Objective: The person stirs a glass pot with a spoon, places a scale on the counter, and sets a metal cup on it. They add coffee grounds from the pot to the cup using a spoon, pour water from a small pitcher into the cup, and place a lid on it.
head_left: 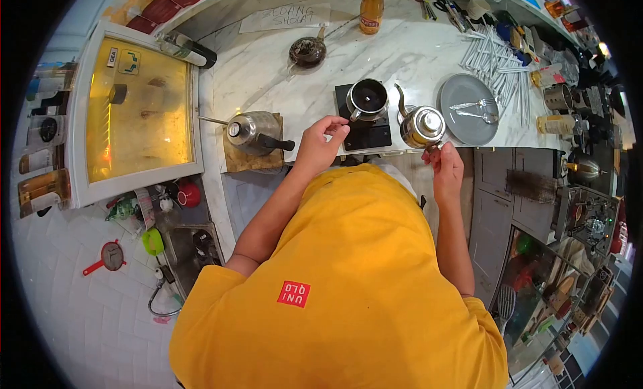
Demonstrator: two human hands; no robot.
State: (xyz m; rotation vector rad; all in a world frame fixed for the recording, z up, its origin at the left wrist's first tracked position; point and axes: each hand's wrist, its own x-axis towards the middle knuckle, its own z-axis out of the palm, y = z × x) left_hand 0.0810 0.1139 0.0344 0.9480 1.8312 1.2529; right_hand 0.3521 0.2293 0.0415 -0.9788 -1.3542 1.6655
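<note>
My left hand (322, 144) is beside the black scale (367, 137), fingers loosely curled and apart, with nothing visible in them. Its fingertips are close to the handle of a metal cup (369, 96) holding dark liquid, which stands on the scale. To the right is a small steel gooseneck kettle (423, 126) with a lid, its spout pointing away from me. My right hand (446, 167) closes its fingers at the kettle's dark handle, near the counter's front edge. Left of the scale, a larger steel kettle (252, 132) with a black handle rests on a wooden board (234, 163).
A grey plate (462, 131) with forks lies right of the small kettle, beside a pile of white straws (483, 57). Farther back stand a brown round pot (308, 51), an orange bottle (372, 11) and a handwritten paper sign (286, 17). A yellow-lit glass cabinet (139, 114) is at left.
</note>
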